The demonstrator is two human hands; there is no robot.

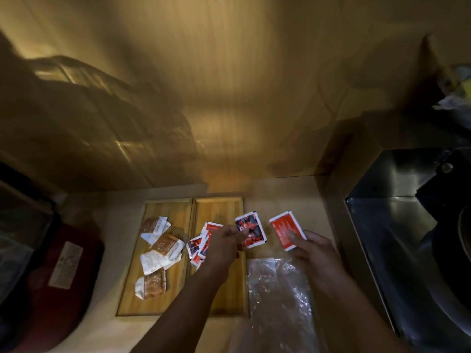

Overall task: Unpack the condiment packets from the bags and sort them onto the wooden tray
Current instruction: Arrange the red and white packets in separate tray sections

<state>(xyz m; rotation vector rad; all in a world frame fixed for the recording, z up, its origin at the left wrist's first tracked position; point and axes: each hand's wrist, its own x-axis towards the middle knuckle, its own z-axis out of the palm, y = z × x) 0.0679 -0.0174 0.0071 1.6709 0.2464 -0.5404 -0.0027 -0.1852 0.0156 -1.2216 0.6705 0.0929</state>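
A two-compartment wooden tray point(219, 207) lies on the counter. Its left compartment holds several brown-and-white packets point(163, 247). Its right compartment holds a pile of red packets point(200, 247). My left hand point(225, 242) hovers over the right compartment and pinches a red-and-black packet point(251, 229) by its lower edge. My right hand point(314, 250) is to the right of the tray and holds up a red packet point(286, 230). A clear plastic bag point(279, 299) lies flat on the counter below my right hand.
A dark metal sink point(413, 225) fills the right side. A red object with a white label point(66, 266) sits left of the tray. The wooden wall rises just behind the tray. Bagged items point(456, 90) sit at the upper right.
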